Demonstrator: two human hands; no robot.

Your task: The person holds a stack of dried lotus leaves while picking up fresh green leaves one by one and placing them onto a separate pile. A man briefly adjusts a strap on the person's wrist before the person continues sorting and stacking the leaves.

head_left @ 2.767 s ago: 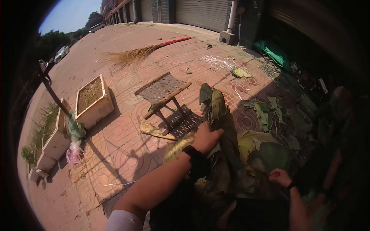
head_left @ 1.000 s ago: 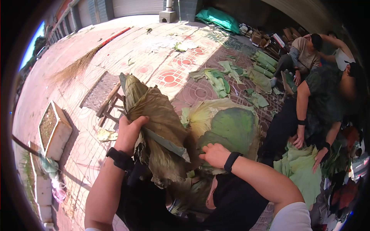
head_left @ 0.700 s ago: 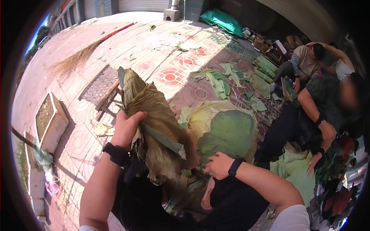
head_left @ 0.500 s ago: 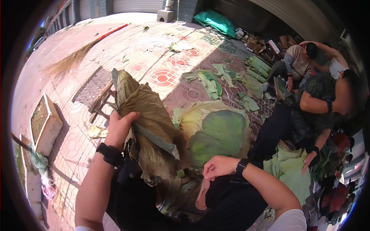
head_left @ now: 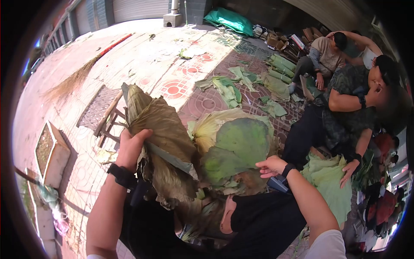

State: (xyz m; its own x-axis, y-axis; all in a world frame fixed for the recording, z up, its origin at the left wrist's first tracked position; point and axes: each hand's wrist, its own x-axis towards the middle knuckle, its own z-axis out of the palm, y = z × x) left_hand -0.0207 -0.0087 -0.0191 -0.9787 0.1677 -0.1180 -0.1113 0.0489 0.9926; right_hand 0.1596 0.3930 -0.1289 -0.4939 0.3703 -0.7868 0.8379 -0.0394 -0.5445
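Observation:
My left hand (head_left: 133, 149) is closed around a bundle of dry brown lotus leaves (head_left: 166, 129), held upright over my lap with the thumb across the front. A greyish-green folded strip shows on the bundle's side. My right hand (head_left: 272, 167) is loosely curled, its fingertips slightly apart and nothing visible between them. It is just right of a pile of large lotus leaves (head_left: 241, 140), with a green leaf on top of yellowish ones. A dark bluish object (head_left: 278, 184) sits below my right wrist; I cannot make out what it is.
On the left are a low stool (head_left: 108, 114), a broom (head_left: 86, 71) and a soil-filled planter box (head_left: 51, 153). Seated people are at right; one person's hand (head_left: 348, 172) rests on pale green leaves (head_left: 330, 185). Loose leaves (head_left: 224, 88) and a green sack (head_left: 228, 20) lie farther back.
My right hand has moved right and up, from above my lap to the right side of the leaf pile. My left hand still holds the brown bundle. The view has shifted slightly.

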